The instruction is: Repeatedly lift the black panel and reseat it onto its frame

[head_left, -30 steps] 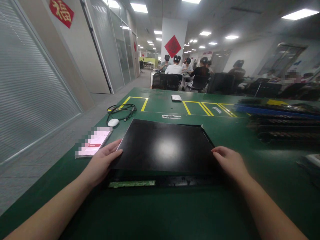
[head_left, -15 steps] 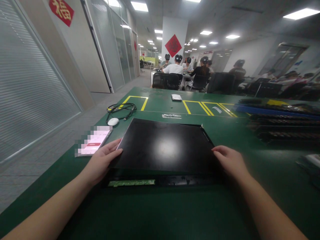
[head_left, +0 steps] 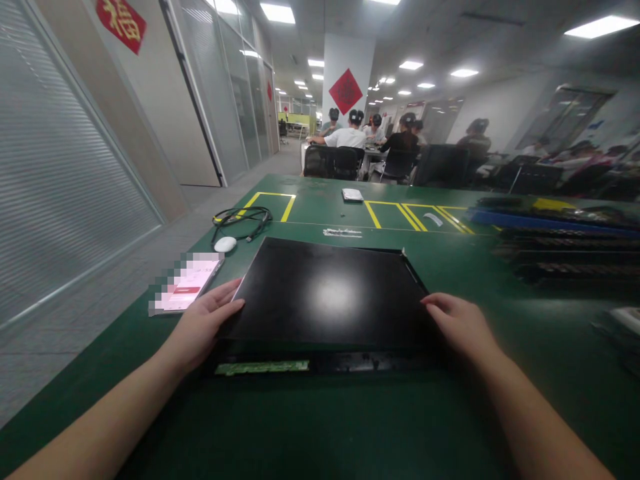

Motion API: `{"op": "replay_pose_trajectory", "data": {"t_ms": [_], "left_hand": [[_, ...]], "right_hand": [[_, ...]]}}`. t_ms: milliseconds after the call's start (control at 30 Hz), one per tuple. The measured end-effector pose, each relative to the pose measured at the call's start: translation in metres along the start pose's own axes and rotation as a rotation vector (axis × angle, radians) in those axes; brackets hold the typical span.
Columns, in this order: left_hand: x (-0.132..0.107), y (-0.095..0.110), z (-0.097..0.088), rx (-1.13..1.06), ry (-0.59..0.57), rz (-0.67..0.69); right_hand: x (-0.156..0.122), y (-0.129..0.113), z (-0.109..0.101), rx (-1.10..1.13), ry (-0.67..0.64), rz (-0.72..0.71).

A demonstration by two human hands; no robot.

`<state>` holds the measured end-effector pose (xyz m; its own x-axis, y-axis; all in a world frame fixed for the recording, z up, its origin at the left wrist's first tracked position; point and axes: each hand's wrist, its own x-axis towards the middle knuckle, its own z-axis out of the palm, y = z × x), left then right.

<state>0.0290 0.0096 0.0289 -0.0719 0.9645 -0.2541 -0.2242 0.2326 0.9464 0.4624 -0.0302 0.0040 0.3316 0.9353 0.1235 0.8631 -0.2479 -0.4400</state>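
A black flat display panel point(head_left: 325, 293) lies on the green table point(head_left: 320, 427) in front of me, with a green circuit strip point(head_left: 263, 367) along its near edge. My left hand point(head_left: 203, 327) grips the panel's left edge, thumb on top. On the right edge sits my right hand point(head_left: 460, 327), fingers curled over the side. Both hands hold the panel close to its near corners.
A phone point(head_left: 187, 285) with a lit screen lies left of the panel, a white mouse point(head_left: 225, 244) and a coiled black cable point(head_left: 245, 219) beyond it. Stacked dark trays point(head_left: 565, 250) fill the right side. Several people sit at tables further back.
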Motion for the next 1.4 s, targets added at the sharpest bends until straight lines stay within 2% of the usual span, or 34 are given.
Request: {"op": "replay_pose_trajectory", "data": {"t_ms": [300,633,1000,1400], "left_hand": [[-0.0051,0.0034,0.0058,0.020,0.031,-0.008],[-0.0053,0.0054,0.0057,0.033,0.051,-0.011],[-0.0003,0.0013,0.0005,0.030,-0.016,0.009],[0.0015,0.0026,-0.0032,0.044,-0.035,-0.015]], "right_hand": [[-0.0006,-0.0014,-0.0009,0.042,0.002,0.022],[-0.0003,0.0008,-0.0005,0.044,0.026,-0.015],[0.0010,0.0007,-0.0011,0.039,-0.013,0.013],[0.0020,0.0044,-0.0008,0.089,0.029,-0.011]]}}
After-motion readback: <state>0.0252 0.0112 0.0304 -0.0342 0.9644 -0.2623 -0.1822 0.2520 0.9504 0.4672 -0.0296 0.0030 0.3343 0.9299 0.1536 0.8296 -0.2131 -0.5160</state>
